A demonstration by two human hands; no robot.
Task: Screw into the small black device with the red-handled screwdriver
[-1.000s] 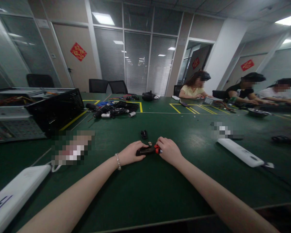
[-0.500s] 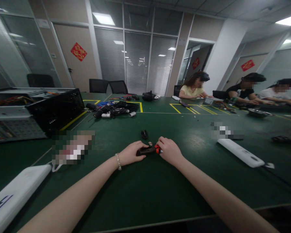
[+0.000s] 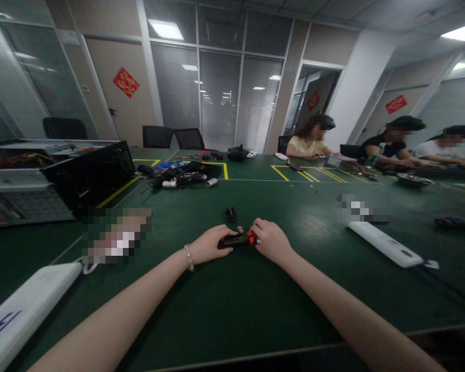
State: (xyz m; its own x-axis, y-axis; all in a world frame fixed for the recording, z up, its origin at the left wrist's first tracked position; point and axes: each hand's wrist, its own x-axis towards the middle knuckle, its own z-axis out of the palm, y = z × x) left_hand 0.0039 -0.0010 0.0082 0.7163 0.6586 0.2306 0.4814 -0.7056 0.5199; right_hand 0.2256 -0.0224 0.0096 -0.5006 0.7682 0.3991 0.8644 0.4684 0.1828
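My left hand [image 3: 211, 245] is closed on the left end of a small dark elongated piece [image 3: 234, 241] just above the green table. My right hand [image 3: 272, 241] is curled round a small red-and-black tool [image 3: 251, 238] whose kind I cannot make out. Its tip meets the right end of the dark piece, and the fingers hide part of it. A small light bit [image 3: 239, 229] shows just behind the dark piece. Farther off, a bundled black cable [image 3: 230, 214] lies on the table.
An opened computer case [image 3: 89, 181] stands at the left. A pile of tools and cables [image 3: 182, 174] lies beyond my hands. White power banks lie at the left [image 3: 34, 305] and right [image 3: 385, 243]. Several people sit at the far right, one in a yellow top [image 3: 306, 146].
Both hands stay in place with the dark piece and the red-and-black tool. Only tiny shifts show at the tool. Co-workers at the far right move their hands slightly.
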